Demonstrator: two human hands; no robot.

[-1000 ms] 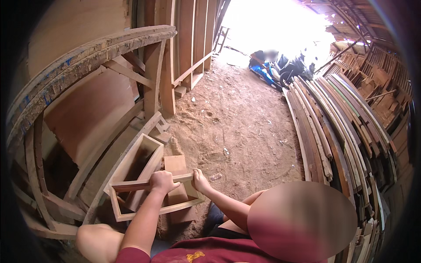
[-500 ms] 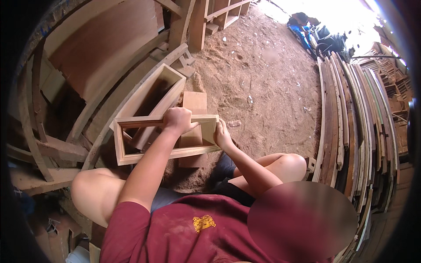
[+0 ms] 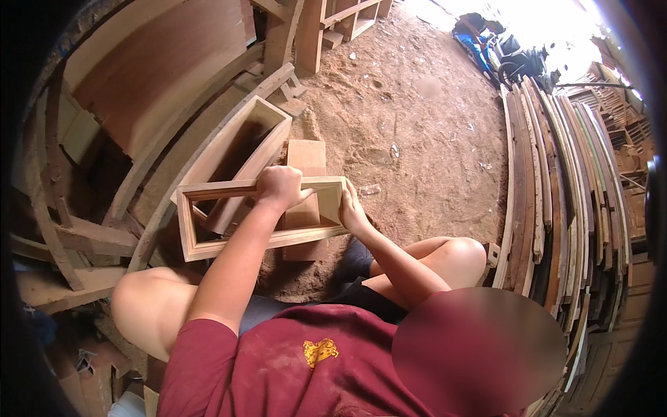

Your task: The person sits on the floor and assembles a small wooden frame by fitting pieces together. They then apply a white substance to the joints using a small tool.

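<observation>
Both hands grip the wooden frame (image 3: 260,215): my left hand (image 3: 279,186) closed over its far long rail, my right hand (image 3: 351,212) clasping the right end. Its long axis runs left to right in front of my knees.

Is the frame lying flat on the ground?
No, both hands, left hand and right hand, hold the frame up above the ground.

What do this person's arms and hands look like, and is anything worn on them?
Both arms are bare from the short sleeves of a dark red shirt down. The left hand and the right hand wear no gloves. No watch, ring or band shows on either wrist or hand. The shirt is dusty and has a small yellow emblem on the chest.
</observation>
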